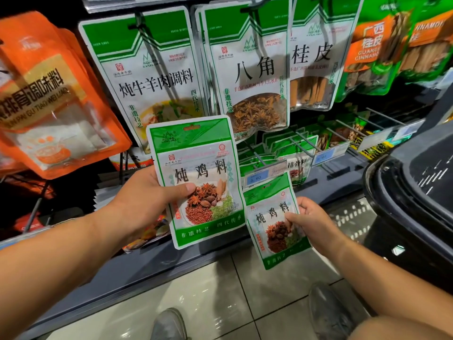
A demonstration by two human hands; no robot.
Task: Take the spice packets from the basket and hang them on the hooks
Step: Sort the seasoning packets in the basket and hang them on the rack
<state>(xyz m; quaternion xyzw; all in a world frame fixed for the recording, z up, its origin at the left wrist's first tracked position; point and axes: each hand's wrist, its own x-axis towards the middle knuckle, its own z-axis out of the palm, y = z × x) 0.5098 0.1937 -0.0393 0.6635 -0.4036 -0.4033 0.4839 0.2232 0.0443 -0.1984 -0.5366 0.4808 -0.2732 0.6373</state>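
Gripping upright spice packet (196, 177), left hand (147, 200) thumb across front; right hand (311, 224) pinches second packet (274, 222) lower, beside basket (416, 192).

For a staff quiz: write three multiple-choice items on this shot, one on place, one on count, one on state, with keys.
1. The black basket lies: A) left of both arms B) right of the right hand C) on a hook.
2. Packets held: A) one B) four C) two.
3. The packet in the left hand is: A) held, unhung B) hooked C) on the floor.
Key: B, it fills the right edge; C, each hand grips one; A, no hook passes through its hole.
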